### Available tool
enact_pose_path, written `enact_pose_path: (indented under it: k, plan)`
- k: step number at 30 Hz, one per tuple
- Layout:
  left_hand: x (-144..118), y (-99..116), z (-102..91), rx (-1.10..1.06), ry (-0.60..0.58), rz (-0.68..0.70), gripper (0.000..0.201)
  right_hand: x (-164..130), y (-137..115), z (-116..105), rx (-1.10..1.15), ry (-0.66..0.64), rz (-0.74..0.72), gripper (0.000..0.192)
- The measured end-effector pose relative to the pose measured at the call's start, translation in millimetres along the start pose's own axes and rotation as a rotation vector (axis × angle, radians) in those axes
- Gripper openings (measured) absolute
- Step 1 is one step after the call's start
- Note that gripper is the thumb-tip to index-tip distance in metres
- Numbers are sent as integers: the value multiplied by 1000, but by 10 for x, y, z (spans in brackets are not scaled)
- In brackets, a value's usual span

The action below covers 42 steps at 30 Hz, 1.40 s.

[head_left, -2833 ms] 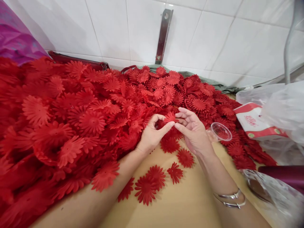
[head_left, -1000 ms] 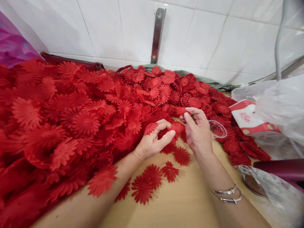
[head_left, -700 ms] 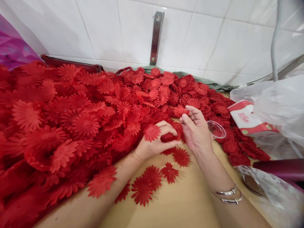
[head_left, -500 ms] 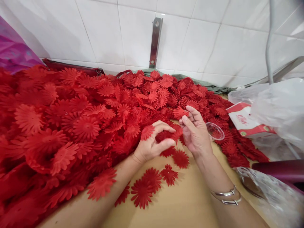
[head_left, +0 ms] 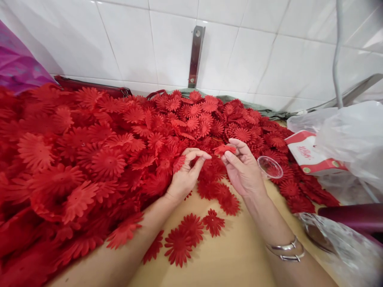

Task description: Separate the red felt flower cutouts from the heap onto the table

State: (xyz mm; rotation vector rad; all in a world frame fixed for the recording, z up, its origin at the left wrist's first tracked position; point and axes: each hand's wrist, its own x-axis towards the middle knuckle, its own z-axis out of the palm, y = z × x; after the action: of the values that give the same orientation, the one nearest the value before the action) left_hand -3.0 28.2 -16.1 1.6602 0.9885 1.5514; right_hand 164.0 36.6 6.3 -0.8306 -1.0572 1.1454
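My right hand (head_left: 243, 169) pinches a red artificial flower layer (head_left: 224, 150) between thumb and fingers, holding it nearly edge-on above the table. To its left, my left hand (head_left: 188, 169) has its thumb and forefinger tips pressed together, a short gap away from that flower layer. Whatever may sit in this pinch is too small to make out. Another red flower piece (head_left: 178, 163) is against the back of my left hand. Below the hands, several loose flower pieces (head_left: 178, 244) lie on the tan tabletop (head_left: 227, 259).
A big heap of red flower pieces (head_left: 109, 161) covers the left and back. On the right are a clear plastic lid (head_left: 270, 167), a red-and-white box (head_left: 311, 153), plastic bags (head_left: 356, 131) and a dark purple object (head_left: 353, 217). Behind stands a tiled wall (head_left: 125, 44) with a metal bracket (head_left: 196, 57).
My left thumb and forefinger have closed together from an apart position. A flower piece between the hands has dropped onto those below. My right hand has shifted slightly left and down with its flower layer.
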Motion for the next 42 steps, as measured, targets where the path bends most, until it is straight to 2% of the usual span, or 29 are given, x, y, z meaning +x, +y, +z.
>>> enact_pose_path:
  k: [3, 8, 11, 15, 18, 22, 29, 31, 36, 42]
  plan:
    - [-1, -16, 14, -63, -1, -70, 16, -32, -19, 42, 0, -32, -16, 38]
    - [2, 21, 34, -282, -6, -299, 36, -62, -3, 52, -149, -113, -40, 36]
    - [12, 50, 47, -338, 2, -361, 29, -60, 6, 36, -186, -171, -17, 41]
    - [22, 41, 61, -378, 59, -368, 28, -64, -7, 26, -210, -222, 47, 48]
    - [12, 21, 63, -368, 23, -341, 26, -76, -14, 21, -250, -250, 107, 45]
    - [-1, 9, 56, -321, -16, -292, 24, -83, 9, 13, -291, -241, 53, 37]
    - [31, 23, 45, -251, 33, -338, 25, -80, 45, 17, -276, -251, 49, 43]
    - [35, 27, 46, -273, 47, -348, 26, -86, 59, 23, -296, -238, 18, 42]
    - [26, 41, 56, -329, 18, -339, 25, -75, 139, -2, -311, -160, -20, 17]
    - [16, 26, 68, -331, -8, -303, 27, -15, 140, -31, -99, 34, 21, 16]
